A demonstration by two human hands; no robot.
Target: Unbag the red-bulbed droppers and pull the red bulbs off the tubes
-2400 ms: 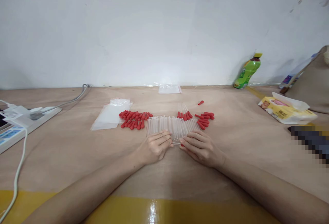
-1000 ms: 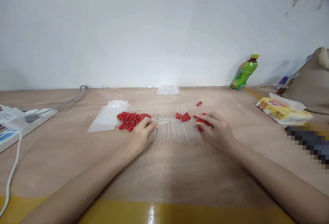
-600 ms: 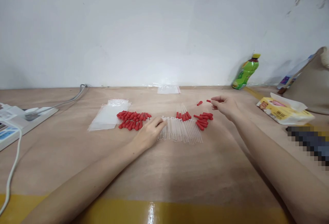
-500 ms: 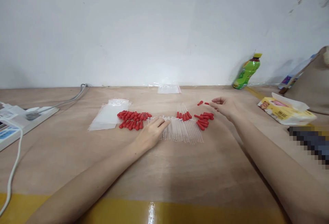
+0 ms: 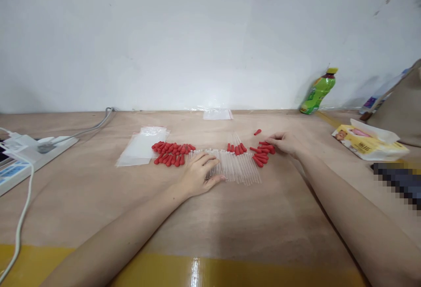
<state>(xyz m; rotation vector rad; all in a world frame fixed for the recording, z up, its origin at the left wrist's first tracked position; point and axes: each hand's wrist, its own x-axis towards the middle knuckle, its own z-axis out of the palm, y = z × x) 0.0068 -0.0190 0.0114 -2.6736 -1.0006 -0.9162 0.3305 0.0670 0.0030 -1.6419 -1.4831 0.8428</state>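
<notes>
My left hand (image 5: 202,175) rests with its fingers apart over the left part of a row of clear glass tubes (image 5: 235,166). At the right pile of red rubber bulbs (image 5: 260,157), my right hand (image 5: 283,143) pinches a red bulb (image 5: 263,143) at the pile's upper edge. A larger heap of red bulbs (image 5: 169,148) lies left of the tubes. Above the row, several tubes fitted with red bulbs (image 5: 237,148) point away from me. One loose red bulb (image 5: 258,132) lies farther back.
Clear plastic bags (image 5: 140,148) lie at the left, near a white power strip (image 5: 62,145) with cables. Another bag (image 5: 217,114) is by the wall. At the right are a green bottle (image 5: 318,93), a yellow tissue pack (image 5: 365,143) and a dark blurred object (image 5: 399,184).
My right hand has moved nearer to me with the red bulb, down to the right pile. The thumb of my left hand has spread away from its fingers.
</notes>
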